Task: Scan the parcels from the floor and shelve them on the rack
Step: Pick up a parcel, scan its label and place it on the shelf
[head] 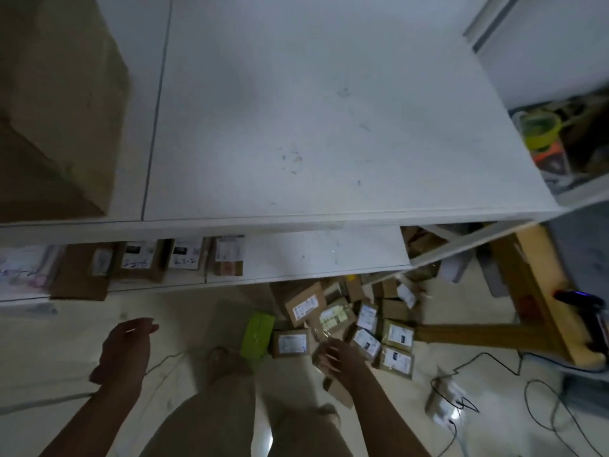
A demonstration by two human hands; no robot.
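Evidently at the pick-up step: gripping a small brown parcel (336,390) in the right hand (336,356), fingers curled over its upper end, low beside the floor pile (346,318) and just in front of the legs. Left hand (128,341) held apart at the other side, loosely curled; too dim to tell whether pinching anything thin. Likely next: over to what looks like the scanner (580,300), a dark device with a blue light on the wooden stand (527,278) at the right, then up to the rack (263,222). Calls for finding the label face first, not visible on this parcel, and turning it toward the device. On the lower shelf (313,255), a row of labelled parcels (184,255) standing toward the left end; on the upper shelf, a big brown carton (49,110) at the left. Further right, a white-edged compartment (585,192) with a green cup (540,130) among blurred oddments.
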